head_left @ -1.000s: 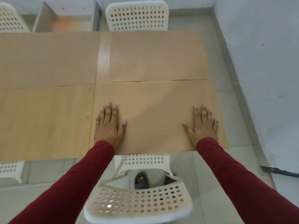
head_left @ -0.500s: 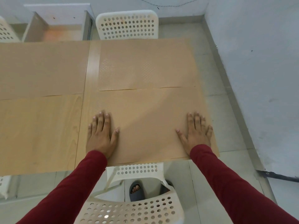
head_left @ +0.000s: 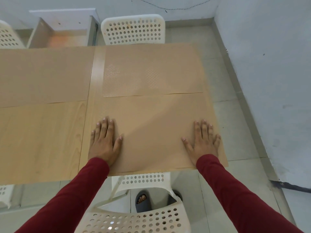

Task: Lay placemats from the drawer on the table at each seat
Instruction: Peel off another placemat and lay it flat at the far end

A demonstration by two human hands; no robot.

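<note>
A tan placemat (head_left: 151, 128) lies flat at the near right seat of the light wooden table (head_left: 42, 140). My left hand (head_left: 105, 142) rests palm down on its left edge, fingers spread. On the mat's right edge my right hand (head_left: 203, 142) lies flat the same way. Neither hand grips anything. A second placemat (head_left: 151, 71) with a dotted texture covers the far right seat, its near edge meeting the first mat. A third placemat (head_left: 42, 74) lies at the far left. The near left seat shows bare wood.
White perforated chairs stand at the far side (head_left: 133, 29), at the far left (head_left: 8, 37) and right below me (head_left: 134, 217). An open drawer (head_left: 64, 31) sits behind the table. A grey wall (head_left: 269, 64) runs along the right. My sandalled foot (head_left: 143, 200) is under the table.
Both hands stay flat on the near mat. The view has tilted so the table sits lower in frame and more of the back wall and drawer shows.
</note>
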